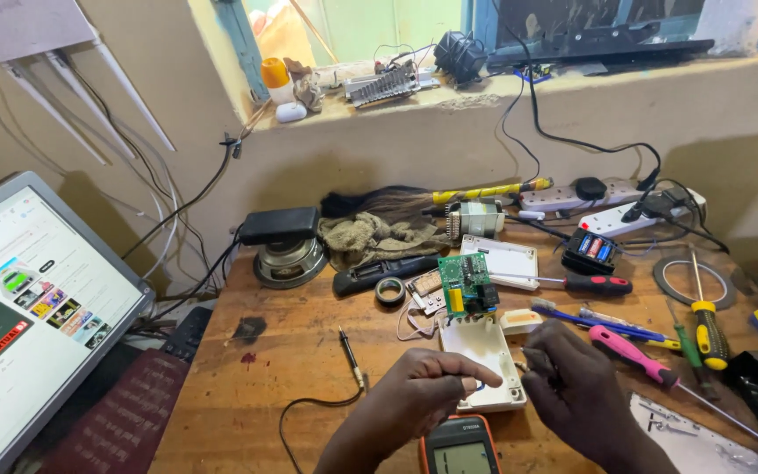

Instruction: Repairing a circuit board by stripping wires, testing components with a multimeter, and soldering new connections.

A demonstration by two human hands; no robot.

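At the lower centre of the frame, both hands work over the shallow white rectangular plastic casing (484,364) on the wooden bench (282,386): the left hand (436,391) rests curled on its rim, the right hand (572,386) pinches something too small to tell, apparently mid-probing, calling for steady contact.

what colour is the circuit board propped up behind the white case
Green, with a yellow part on the circuit board; the head view shows it clearly.
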